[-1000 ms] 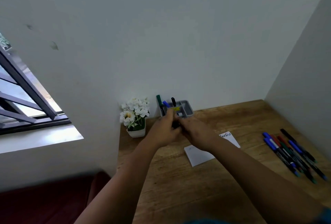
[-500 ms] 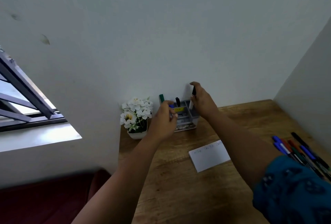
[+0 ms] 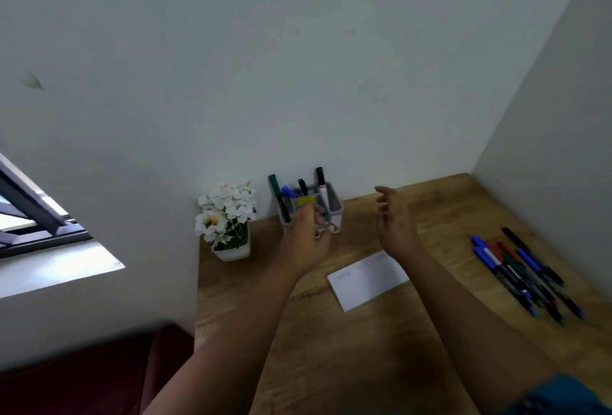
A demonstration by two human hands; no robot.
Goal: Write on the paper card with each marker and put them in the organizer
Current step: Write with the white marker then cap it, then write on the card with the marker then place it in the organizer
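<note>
A grey organizer (image 3: 335,205) stands against the back wall with several markers upright in it, among them a green one (image 3: 273,183), a blue one (image 3: 288,192) and a white-bodied one with a black cap (image 3: 321,184). My left hand (image 3: 306,242) hovers just in front of the organizer, fingers loosely curled and holding nothing. To the organizer's right my right hand (image 3: 394,219) is raised and open, also without anything in it. The white paper card (image 3: 367,277), with faint writing, lies on the desk below my right hand. Several more markers (image 3: 523,270) lie in a row at the right.
A small white pot of white flowers (image 3: 228,219) stands left of the organizer at the wooden desk's (image 3: 331,348) left edge. Walls close the desk at the back and right. A window (image 3: 33,225) is at the far left.
My right hand has let go of the black-capped marker, which now stands in the organizer, and has drawn back to the right. My left hand has come off the organizer slightly.
</note>
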